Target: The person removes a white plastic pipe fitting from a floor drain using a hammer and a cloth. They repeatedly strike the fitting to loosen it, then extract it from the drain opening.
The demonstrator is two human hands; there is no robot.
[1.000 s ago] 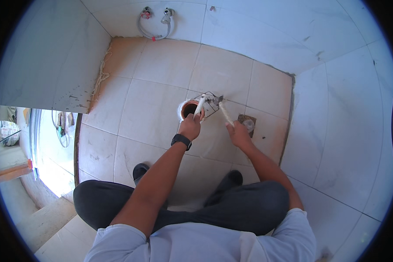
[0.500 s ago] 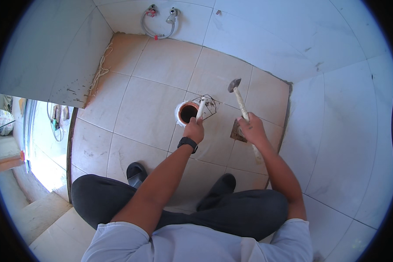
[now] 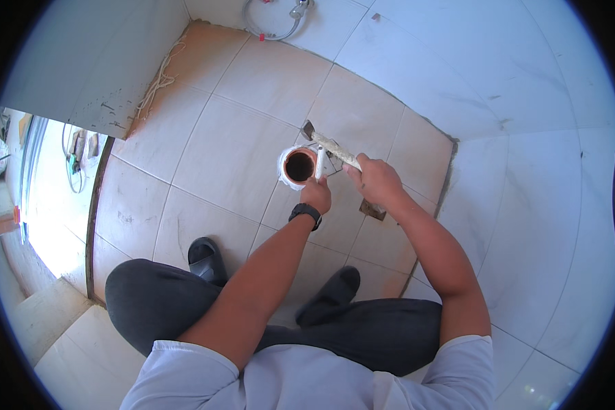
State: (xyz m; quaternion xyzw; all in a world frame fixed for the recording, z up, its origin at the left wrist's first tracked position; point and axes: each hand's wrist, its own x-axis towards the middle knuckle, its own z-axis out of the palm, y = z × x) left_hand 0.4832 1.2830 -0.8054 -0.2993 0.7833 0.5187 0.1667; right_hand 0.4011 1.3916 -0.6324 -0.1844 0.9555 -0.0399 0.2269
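One likely head-heavy hammer, best held near handle-end, is gripped by right hand; left hand clasps white tool beside pipe.

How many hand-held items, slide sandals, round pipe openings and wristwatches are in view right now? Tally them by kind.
Hand-held items: 2 (hammer, right hand; whitish bar, left hand)
Slide sandals: 2
Round pipe opening: 1
Black wristwatch: 1
Total: 6
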